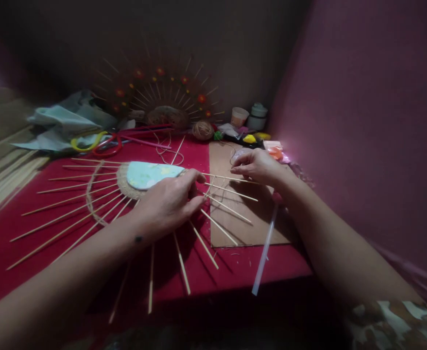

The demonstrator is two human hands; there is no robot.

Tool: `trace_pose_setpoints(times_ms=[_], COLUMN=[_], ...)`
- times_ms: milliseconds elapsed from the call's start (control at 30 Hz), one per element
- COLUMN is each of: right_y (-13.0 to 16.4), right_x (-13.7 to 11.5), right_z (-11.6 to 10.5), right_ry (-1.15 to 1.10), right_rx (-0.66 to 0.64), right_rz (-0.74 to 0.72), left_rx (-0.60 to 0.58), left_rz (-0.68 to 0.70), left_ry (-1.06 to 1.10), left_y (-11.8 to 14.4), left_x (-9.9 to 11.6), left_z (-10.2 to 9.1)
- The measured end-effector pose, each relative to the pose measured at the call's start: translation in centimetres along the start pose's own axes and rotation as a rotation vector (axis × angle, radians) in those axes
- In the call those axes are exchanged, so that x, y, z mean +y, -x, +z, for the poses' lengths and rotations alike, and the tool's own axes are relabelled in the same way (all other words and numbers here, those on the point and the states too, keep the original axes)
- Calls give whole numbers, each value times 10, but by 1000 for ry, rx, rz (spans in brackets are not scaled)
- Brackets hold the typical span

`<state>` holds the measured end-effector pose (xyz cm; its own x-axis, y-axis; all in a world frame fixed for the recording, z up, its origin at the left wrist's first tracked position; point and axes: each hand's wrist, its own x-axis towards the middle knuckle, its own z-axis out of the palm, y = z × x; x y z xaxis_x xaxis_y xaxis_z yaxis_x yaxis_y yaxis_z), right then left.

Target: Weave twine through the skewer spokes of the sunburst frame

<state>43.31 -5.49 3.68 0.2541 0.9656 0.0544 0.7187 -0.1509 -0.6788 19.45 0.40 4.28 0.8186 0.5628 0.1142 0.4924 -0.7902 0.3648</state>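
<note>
A half-round sunburst of thin wooden skewers (pixel 104 190) spreads over the red cloth, fanning out from a twine-wrapped centre topped with a pale blue patterned piece (pixel 151 175). On the left, a band of brown twine (pixel 89 194) weaves across the skewers. My left hand (pixel 171 199) lies over the centre's right side, thumb and fingers closed around the skewers there; twine crosses near its fingertips. To the right, above a cardboard sheet, my right hand (pixel 259 167) is closed in a pinch on a thin strand of twine, partly hard to see.
Behind stand a finished-looking sunburst (pixel 162 97) with flowers, a twine ball (pixel 202 130), a cup (pixel 239 116) and a jar (pixel 257 116). Scissors (pixel 107 144) and cloth (pixel 67 116) lie back left. A translucent stick (pixel 264 253) overhangs the front of the cardboard (pixel 231 233). A wall rises at right.
</note>
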Motion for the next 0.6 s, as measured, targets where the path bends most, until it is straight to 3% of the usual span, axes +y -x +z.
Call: trace_pose_setpoints(times_ms=[133, 333, 467, 600], right_y=[3, 16, 19, 19], right_x=[-9, -36, -29, -19], right_z=[1, 23, 41, 45], right_ry=[-278, -427, -691, -739], right_rx=[-29, -133, -191, -172], right_rz=[21, 59, 91, 64], left_rx=[58, 159, 188, 195], left_rz=[75, 101, 69, -1], left_ry=[114, 179, 101, -2], left_y=[11, 16, 10, -1], left_x=[5, 7, 7, 8], left_z=[-14, -26, -24, -19])
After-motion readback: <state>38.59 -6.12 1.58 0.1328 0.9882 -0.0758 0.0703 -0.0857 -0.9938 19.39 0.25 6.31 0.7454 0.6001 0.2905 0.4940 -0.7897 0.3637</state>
